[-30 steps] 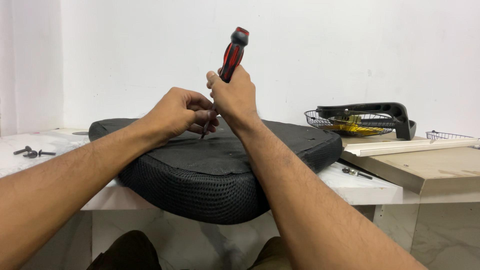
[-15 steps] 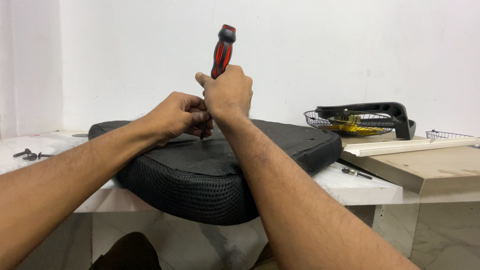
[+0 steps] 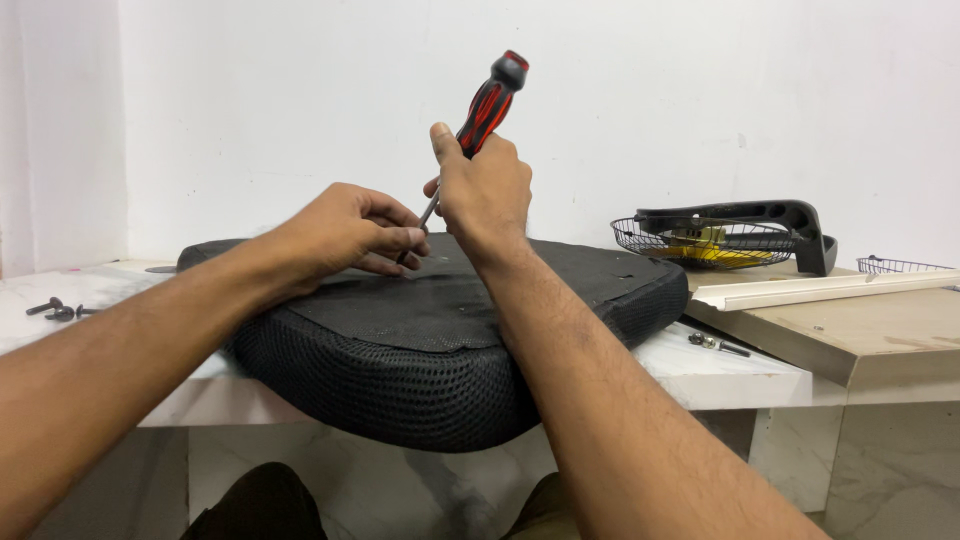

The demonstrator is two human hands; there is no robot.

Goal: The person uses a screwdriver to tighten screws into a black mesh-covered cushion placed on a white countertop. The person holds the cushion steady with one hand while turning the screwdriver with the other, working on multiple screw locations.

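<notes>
A few dark bolts (image 3: 55, 309) lie far left. The left hand (image 3: 345, 232) pinches the tip of one red-and-black screwdriver (image 3: 478, 122), and the right hand (image 3: 486, 188) grips its handle, over one black seat cushion (image 3: 420, 340). One wire basket (image 3: 705, 240) sits right.

A plain white plastered wall (image 3: 700, 90) rises behind a white marble-topped counter (image 3: 730, 375); a lower beige stone slab (image 3: 880, 335) adjoins it on the right, evenly lit.

Matt black mesh cloth covers the seat cushion (image 3: 400, 370); glossy red-black plastic screwdriver handle (image 3: 488, 102); polished marble counter (image 3: 720, 370) at lower right
</notes>
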